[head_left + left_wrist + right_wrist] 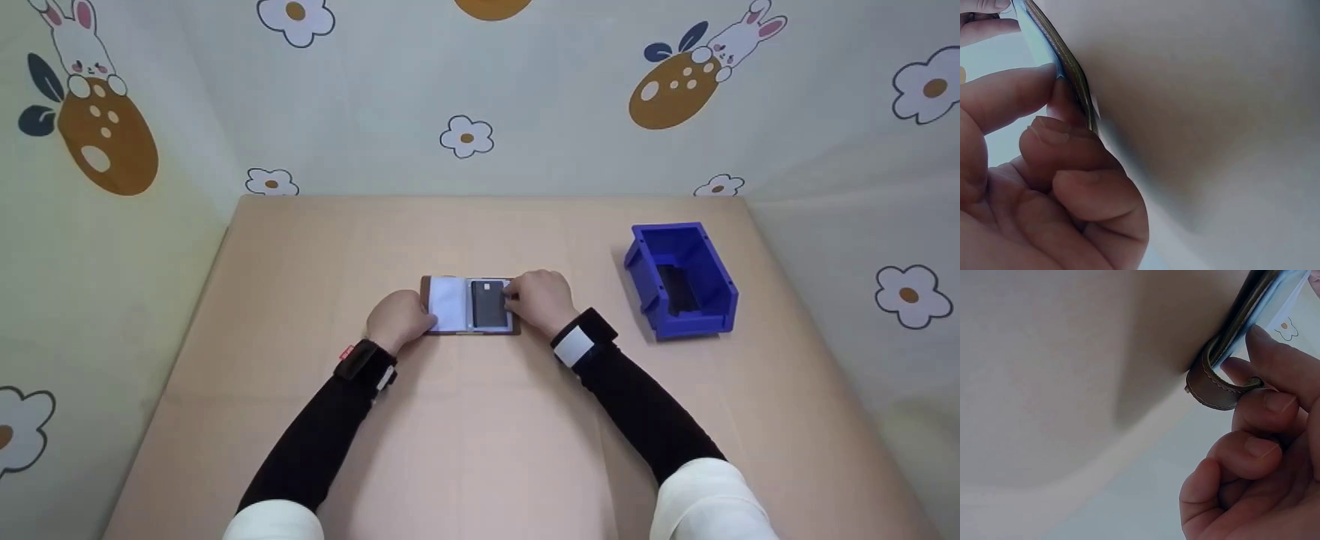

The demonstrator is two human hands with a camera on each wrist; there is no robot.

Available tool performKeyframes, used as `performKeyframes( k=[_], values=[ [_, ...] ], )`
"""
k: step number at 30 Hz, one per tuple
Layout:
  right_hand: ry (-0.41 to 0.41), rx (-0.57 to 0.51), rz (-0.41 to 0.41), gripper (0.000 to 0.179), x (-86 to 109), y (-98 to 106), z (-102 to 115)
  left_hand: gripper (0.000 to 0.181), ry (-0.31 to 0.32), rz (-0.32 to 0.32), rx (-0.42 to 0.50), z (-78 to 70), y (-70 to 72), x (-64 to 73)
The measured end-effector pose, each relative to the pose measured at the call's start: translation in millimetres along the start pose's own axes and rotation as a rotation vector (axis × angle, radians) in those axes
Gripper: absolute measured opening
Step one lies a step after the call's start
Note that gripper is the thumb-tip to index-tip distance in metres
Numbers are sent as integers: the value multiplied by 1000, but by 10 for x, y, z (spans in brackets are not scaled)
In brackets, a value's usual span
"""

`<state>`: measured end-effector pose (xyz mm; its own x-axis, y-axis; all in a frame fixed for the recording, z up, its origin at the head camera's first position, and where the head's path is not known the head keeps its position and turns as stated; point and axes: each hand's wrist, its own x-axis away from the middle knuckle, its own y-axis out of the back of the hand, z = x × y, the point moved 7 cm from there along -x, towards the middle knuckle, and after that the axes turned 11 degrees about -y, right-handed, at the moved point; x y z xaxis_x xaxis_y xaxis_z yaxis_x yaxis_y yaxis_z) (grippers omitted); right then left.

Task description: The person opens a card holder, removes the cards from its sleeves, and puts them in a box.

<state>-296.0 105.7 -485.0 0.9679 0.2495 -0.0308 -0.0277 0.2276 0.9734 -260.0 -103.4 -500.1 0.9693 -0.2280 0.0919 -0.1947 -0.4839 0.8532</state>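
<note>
A brown card wallet (516,328) lies spread open near the middle of the table, its pale plastic sleeves (448,304) facing up. In the right-hand sleeve shows a dark card (489,306) with a small chip. My left hand (397,319) pinches the wallet's left edge between thumb and finger; the left wrist view shows the brown cover (1072,67) edge-on there. My right hand (544,300) pinches the right edge beside the card, thumb on the sleeve side. A curled brown strap (1210,385) with stitching sticks out under that edge, next to my right fingers.
To the right of my right hand stands a blue plastic bin (681,281) with something black (677,290) in its bottom. The wooden-toned table (465,435) ends at a patterned cloth wall (555,112) behind and on both sides.
</note>
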Motion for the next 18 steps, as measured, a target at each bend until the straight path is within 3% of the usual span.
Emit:
performKeyframes(
  k=[11, 18],
  values=[
    [-9, -10, 16, 10, 23, -6, -11, 15, 42, -10, -60, -30, 21, -1],
    [-22, -8, 29, 13, 28, -10, -13, 11, 21, -52, -28, -244, 132, -44]
  ],
)
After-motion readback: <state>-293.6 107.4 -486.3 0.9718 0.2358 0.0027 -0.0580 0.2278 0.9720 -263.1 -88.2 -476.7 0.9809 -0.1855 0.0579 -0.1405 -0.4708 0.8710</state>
